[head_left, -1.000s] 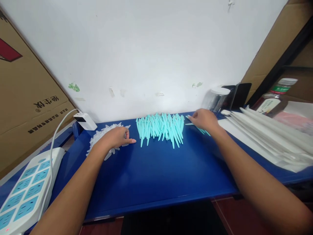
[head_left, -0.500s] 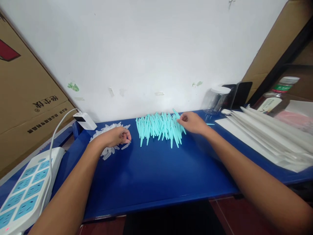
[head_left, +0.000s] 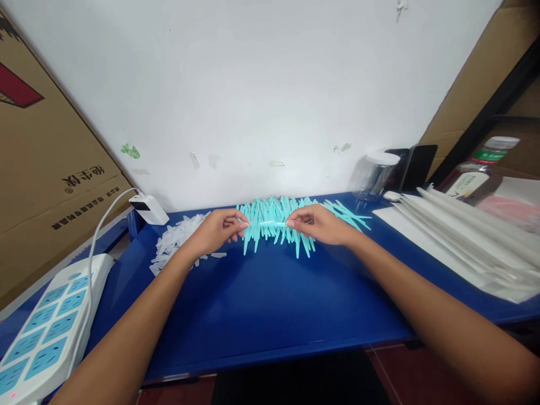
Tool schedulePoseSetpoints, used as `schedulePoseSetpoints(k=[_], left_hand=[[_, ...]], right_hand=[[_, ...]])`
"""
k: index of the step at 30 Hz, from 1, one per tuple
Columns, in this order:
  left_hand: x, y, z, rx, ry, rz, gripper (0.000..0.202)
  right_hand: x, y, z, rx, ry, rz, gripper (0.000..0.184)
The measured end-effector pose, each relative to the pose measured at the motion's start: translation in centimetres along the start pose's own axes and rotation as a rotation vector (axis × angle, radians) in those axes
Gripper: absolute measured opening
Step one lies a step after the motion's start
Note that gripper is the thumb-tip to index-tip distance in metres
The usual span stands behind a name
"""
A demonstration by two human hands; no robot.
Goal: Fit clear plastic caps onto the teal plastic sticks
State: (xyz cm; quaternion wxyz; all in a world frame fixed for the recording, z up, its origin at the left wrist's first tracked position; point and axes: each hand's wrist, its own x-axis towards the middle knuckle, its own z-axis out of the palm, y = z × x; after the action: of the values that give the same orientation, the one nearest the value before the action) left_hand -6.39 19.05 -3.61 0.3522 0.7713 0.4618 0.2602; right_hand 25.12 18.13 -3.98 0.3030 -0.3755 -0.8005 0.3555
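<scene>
My right hand [head_left: 314,222] pinches a thin turquoise tapered plastic stick [head_left: 274,224], its pale, shiny end pointing left. Facing it, my left hand [head_left: 223,229] has thumb and fingers pressed together on a small clear plastic cap, mostly hidden by the fingertips. A narrow gap separates the two hands. Behind and beneath them spreads a pile of similar turquoise sticks [head_left: 304,239]. More sticks [head_left: 348,214] lie to the right of my right hand. A heap of clear plastic caps [head_left: 171,242] sits left of my left hand, partly covered by it.
The blue table [head_left: 270,304] meets a white wall. At left are a power strip [head_left: 46,332], a white charger [head_left: 149,210] and a cardboard box [head_left: 50,146]. Toward the right stand a lidded clear jar [head_left: 375,177], a bottle [head_left: 472,169] and stacked white packets [head_left: 468,242].
My left hand has moved right from the clear heap. My right hand has drawn a turquoise stick slightly left and down, bringing the hands closer together over the pile.
</scene>
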Motion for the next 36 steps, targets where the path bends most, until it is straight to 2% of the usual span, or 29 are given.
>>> schedulePoseSetpoints(k=[3,7,19,28,33,36], left_hand=[[0.0,0.8,0.5,-0.118,-0.013,-0.007,0.041],[-0.1,1.2,1.0,-0.163,-0.056,-0.019,0.041],[-0.1,1.0,1.0,-0.189,-0.037,-0.01,0.041],[-0.2,1.1,1.1,-0.186,-0.066,-0.017,0.04],[-0.3,1.6,1.5,-0.156,-0.108,-0.029,0.042],[-0.3,1.5,1.4,-0.154,-0.09,-0.022,0.043]], right_hand=[[0.1,-0.2,0.2,-0.003,0.028,-0.024,0.04],[0.2,0.1,0.2,-0.008,0.055,-0.054,0.04],[0.1,-0.3,-0.4,-0.031,0.079,-0.05,0.038],[0.0,-0.2,-0.1,-0.021,0.077,-0.068,0.04],[0.0,0.0,0.3,-0.001,0.029,-0.071,0.04],[0.0,-0.2,-0.1,-0.011,0.06,-0.066,0.041]])
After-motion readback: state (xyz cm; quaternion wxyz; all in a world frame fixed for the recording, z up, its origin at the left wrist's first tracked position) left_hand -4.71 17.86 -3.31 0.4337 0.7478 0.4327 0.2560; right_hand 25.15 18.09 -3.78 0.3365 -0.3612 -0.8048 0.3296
